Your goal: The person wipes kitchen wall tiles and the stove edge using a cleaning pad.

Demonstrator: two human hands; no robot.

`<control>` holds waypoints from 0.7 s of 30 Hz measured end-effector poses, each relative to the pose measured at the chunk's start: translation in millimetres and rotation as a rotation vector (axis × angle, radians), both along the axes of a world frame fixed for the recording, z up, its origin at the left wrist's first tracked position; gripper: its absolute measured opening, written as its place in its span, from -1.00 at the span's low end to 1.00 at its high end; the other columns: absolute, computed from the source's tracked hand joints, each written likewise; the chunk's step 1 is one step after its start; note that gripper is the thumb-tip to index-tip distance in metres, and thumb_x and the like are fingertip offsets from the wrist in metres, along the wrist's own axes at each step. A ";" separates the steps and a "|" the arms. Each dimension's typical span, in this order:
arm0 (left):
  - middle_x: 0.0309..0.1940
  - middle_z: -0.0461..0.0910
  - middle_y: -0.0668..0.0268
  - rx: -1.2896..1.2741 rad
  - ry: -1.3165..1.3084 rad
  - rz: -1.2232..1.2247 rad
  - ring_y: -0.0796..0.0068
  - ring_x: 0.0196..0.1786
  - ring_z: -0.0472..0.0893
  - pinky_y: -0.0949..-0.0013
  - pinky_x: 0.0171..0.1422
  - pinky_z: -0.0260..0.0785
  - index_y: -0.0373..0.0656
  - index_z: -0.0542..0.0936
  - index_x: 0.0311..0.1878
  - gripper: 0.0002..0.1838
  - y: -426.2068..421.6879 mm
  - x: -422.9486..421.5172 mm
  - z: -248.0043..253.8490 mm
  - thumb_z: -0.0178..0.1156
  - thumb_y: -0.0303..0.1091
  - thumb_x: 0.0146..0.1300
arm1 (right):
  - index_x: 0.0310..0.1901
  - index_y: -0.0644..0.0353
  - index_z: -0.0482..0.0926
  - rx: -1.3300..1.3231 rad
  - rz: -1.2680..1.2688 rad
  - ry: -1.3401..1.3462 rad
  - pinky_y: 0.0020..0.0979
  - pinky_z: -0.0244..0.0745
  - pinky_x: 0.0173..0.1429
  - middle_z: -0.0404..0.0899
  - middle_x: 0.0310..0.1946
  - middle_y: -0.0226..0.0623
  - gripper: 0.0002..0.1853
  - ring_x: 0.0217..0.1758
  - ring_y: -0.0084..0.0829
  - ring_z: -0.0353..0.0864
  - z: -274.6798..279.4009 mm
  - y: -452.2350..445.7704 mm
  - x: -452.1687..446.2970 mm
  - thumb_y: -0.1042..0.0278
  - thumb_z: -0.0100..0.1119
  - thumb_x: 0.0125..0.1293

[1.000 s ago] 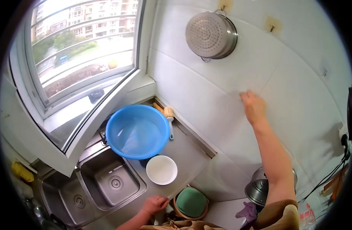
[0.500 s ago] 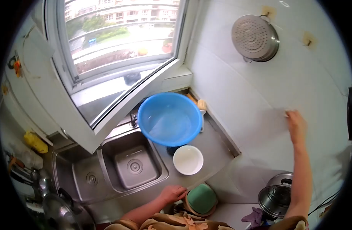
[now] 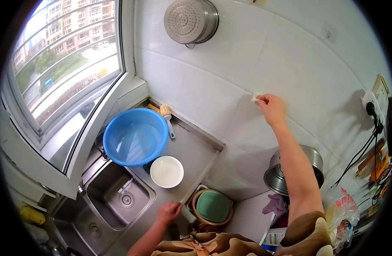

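Note:
My right hand is raised against the white tiled wall. Its thumb and fingers pinch a small white piece, tissue or sponge, I cannot tell which, held at the tiles. My left hand is at the front edge of the steel counter, its fingers curled in with nothing visible in them. Just beyond it on the counter stands a white bowl. Behind that is a large blue basin with what looks like water in it.
A double sink lies left, below an open window. A brush rests by the wall, where a steamer pot hangs. Below are a green lid, a steel pot under my forearm, a purple cloth and black cords.
My view has swung right, so the window and sink sit further left. My left hand's fingers, earlier stretched along the counter edge, are now curled. My right hand remains at the wall.

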State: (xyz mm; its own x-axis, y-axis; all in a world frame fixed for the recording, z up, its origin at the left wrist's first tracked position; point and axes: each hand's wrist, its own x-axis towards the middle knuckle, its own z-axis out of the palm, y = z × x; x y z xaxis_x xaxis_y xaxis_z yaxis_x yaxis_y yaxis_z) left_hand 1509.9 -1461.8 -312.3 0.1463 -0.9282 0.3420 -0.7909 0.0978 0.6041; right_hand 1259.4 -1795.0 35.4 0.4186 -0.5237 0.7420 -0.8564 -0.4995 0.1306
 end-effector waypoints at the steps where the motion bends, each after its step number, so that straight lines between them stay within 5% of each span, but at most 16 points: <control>1: -0.44 0.60 0.36 0.019 -0.006 0.024 0.23 -0.44 0.61 0.23 -0.38 0.46 0.04 0.64 -0.35 -0.89 0.2 -1.2 4.1 0.28 -0.19 0.15 | -0.30 0.07 0.59 0.460 0.146 -0.474 -0.40 0.43 -0.40 0.55 -0.42 -0.43 -0.92 -0.42 -0.42 0.55 10.8 21.5 13.5 0.29 0.22 0.24; 2: -0.44 0.60 0.37 0.037 -0.013 0.041 0.23 -0.44 0.61 0.24 -0.37 0.47 0.04 0.64 -0.36 -0.89 1.1 -1.7 7.1 0.28 -0.18 0.14 | -0.27 0.10 0.56 0.915 0.289 -0.953 -0.46 0.39 -0.42 0.51 -0.43 -0.46 -0.88 -0.44 -0.51 0.51 16.8 37.3 19.3 0.27 0.22 0.27; 3: -0.44 0.60 0.37 0.036 -0.022 0.030 0.23 -0.44 0.61 0.24 -0.37 0.47 0.04 0.64 -0.36 -0.89 0.2 -2.4 6.8 0.28 -0.18 0.14 | -0.27 0.10 0.56 0.909 0.284 -0.966 -0.46 0.39 -0.42 0.51 -0.43 -0.46 -0.88 -0.44 -0.51 0.51 12.6 46.3 13.7 0.27 0.22 0.27; 5: -0.40 0.61 0.33 0.066 0.111 0.038 0.22 -0.43 0.61 0.24 -0.35 0.47 0.03 0.66 -0.31 -0.87 -3.1 -3.8 5.5 0.28 -0.17 0.16 | -0.14 0.11 0.50 1.386 0.863 -1.390 -0.54 0.27 -0.44 0.44 -0.41 -0.48 -0.83 -0.47 -0.63 0.37 -0.7 68.3 5.7 0.22 0.14 0.36; 9: -0.47 0.62 0.25 0.007 0.228 0.029 0.39 -0.51 0.58 0.35 -0.38 0.44 -0.09 0.67 -0.18 -0.83 -5.7 -24.8 38.3 0.23 -0.30 0.20 | -0.17 0.12 0.43 1.569 1.172 -1.642 -0.59 0.17 -0.51 0.35 -0.45 -0.48 -0.85 -0.55 -0.66 0.26 -30.1 128.0 11.3 0.25 0.08 0.37; 11: -0.48 0.60 0.35 0.032 0.623 0.084 0.57 -0.49 0.53 0.48 -0.38 0.38 -0.18 0.65 -0.09 -0.79 -14.3 -41.5 68.0 0.17 -0.33 0.28 | -0.05 0.12 0.43 1.751 1.549 -1.730 -0.57 0.18 -0.47 0.40 -0.42 -0.42 -0.78 -0.50 -0.64 0.31 -53.8 137.9 10.5 0.20 0.05 0.41; 12: -0.48 0.60 0.35 0.041 0.610 0.098 0.57 -0.49 0.53 0.48 -0.38 0.38 -0.18 0.65 -0.09 -0.79 -18.5 -47.5 87.8 0.17 -0.33 0.28 | -0.04 0.13 0.43 1.786 1.627 -1.705 -0.57 0.19 -0.46 0.40 -0.41 -0.40 -0.77 -0.50 -0.64 0.31 -62.0 143.9 8.9 0.20 0.05 0.41; 14: -0.41 0.56 0.38 0.094 0.942 0.068 0.70 -0.38 0.48 0.55 -0.30 0.34 -0.25 0.62 -0.05 -0.79 -22.2 -55.5 131.9 0.15 -0.40 0.31 | -0.03 0.13 0.42 1.827 1.684 -1.729 -0.57 0.20 -0.45 0.40 -0.40 -0.39 -0.76 -0.50 -0.64 0.31 -76.6 158.2 7.3 0.20 0.05 0.41; 21: -0.33 0.55 0.39 -0.042 1.034 -0.262 0.73 -0.39 0.46 0.64 -0.34 0.27 -0.28 0.55 0.05 -0.73 -19.1 -93.3 223.1 0.09 -0.48 0.31 | -0.06 0.17 0.44 1.781 1.563 -1.770 -0.59 0.20 -0.48 0.37 -0.43 -0.44 -0.77 -0.54 -0.65 0.31 -93.7 221.9 -21.5 0.25 0.12 0.35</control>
State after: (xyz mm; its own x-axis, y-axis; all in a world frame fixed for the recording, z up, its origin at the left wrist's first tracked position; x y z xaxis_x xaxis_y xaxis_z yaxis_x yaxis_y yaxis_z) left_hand 1416.6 -1480.9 -89.3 0.1814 -0.9632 0.1983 0.1522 0.2267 0.9620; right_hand 1237.9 -1573.1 -58.3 0.7014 -0.6627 0.2624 0.6995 0.5693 -0.4319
